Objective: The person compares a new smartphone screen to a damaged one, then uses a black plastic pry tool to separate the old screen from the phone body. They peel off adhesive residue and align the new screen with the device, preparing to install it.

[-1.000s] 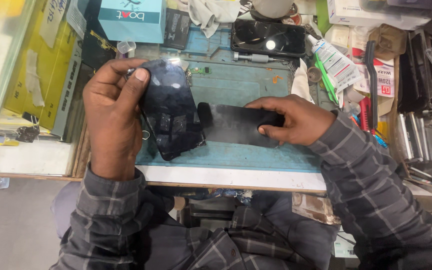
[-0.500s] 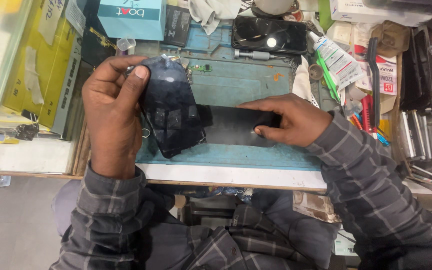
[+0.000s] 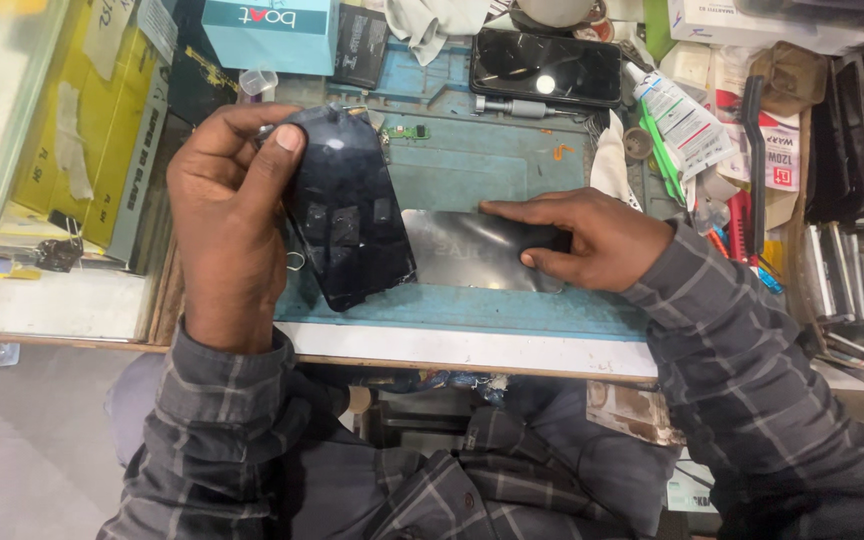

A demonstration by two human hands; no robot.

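My left hand [image 3: 227, 210] grips a dark phone display panel [image 3: 347, 205], held tilted above the blue work mat [image 3: 472, 160], with the thumb on its upper left corner. Several dark square pads show on the panel's face. My right hand [image 3: 582, 235] lies on a thin dark rectangular sheet [image 3: 472, 250] lying flat on the mat, fingers at its right end and index finger along its top edge. The panel's lower right corner overlaps the sheet's left end.
A black phone [image 3: 544, 66] lies at the mat's far edge beside a metal tool [image 3: 517, 105]. A glue tube [image 3: 680, 112], brush [image 3: 755, 140] and stacked metal parts [image 3: 857, 290] crowd the right. A light-blue box [image 3: 270, 30] and yellow boxes [image 3: 82, 130] stand at the left.
My left hand has tilted the display panel slightly and held it over the sheet's left end. My right hand's fingers have shifted along the sheet, index finger stretched out.
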